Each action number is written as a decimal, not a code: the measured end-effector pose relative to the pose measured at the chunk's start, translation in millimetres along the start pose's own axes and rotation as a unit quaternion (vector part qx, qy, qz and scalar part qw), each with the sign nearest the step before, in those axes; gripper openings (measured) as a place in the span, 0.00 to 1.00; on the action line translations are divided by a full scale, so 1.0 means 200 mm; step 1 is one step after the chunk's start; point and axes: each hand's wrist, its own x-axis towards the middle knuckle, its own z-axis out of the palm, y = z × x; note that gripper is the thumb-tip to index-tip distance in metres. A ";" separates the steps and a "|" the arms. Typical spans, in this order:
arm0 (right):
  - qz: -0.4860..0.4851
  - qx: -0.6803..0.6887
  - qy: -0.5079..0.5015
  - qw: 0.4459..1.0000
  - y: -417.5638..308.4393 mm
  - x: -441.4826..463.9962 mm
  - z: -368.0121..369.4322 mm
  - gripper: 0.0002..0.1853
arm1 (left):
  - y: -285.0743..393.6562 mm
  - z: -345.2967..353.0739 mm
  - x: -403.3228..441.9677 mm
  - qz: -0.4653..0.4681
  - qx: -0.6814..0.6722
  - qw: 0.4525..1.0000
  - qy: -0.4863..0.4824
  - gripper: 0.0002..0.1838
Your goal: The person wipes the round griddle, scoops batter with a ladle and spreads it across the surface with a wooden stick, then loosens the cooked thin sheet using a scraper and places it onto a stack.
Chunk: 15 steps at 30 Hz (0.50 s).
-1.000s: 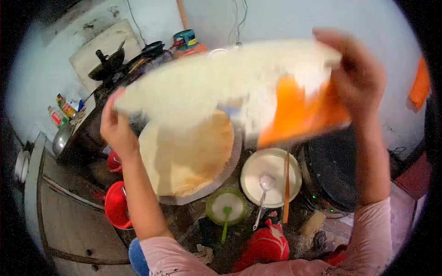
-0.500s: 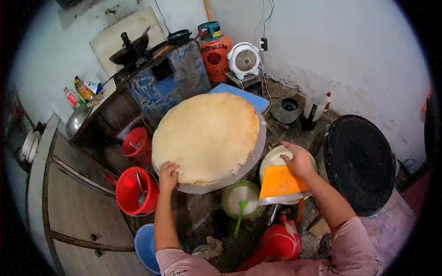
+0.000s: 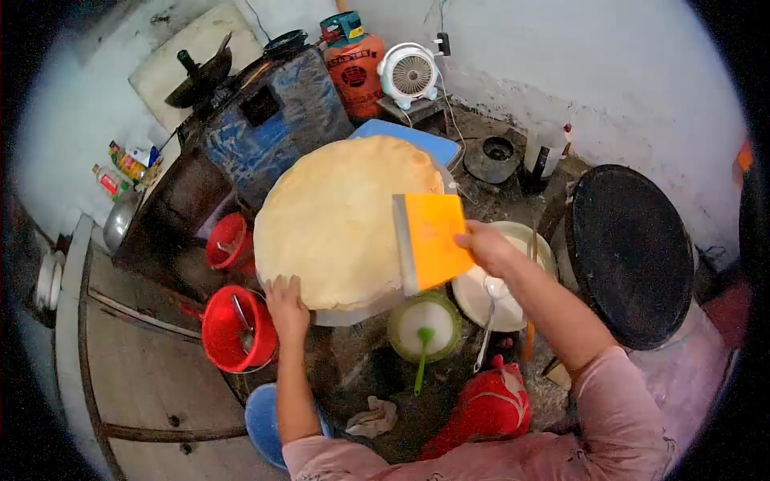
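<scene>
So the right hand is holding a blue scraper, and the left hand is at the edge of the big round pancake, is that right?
Not quite: the scraper isn't blue. The head view shows that its broad face is orange, with a grey edge. The right hand does hold it, and the left hand is at the edge of the big round pancake.
</scene>
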 end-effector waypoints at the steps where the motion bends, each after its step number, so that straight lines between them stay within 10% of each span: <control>1: -0.041 0.038 -0.018 0.998 0.06 0.09 0.09 0.19 | 0.07 -0.05 -0.03 0.028 0.008 0.999 -0.027 0.26; 8: -0.040 -0.014 0.138 0.990 0.13 0.10 0.36 0.19 | 0.52 -0.27 -0.41 0.093 -0.147 0.981 -0.084 0.16; 10: -0.138 -0.284 0.156 0.936 0.14 -0.12 0.22 0.14 | 0.56 -0.29 -0.53 0.092 -0.176 0.974 -0.105 0.17; 12: -0.257 -0.279 0.103 0.919 0.29 -0.38 0.01 0.12 | 0.56 -0.25 -0.69 0.078 -0.206 0.967 -0.130 0.13; 15: -0.235 -0.499 0.238 0.799 0.76 -0.69 -0.38 0.11 | 0.63 -0.27 -0.83 0.111 -0.206 0.960 -0.155 0.11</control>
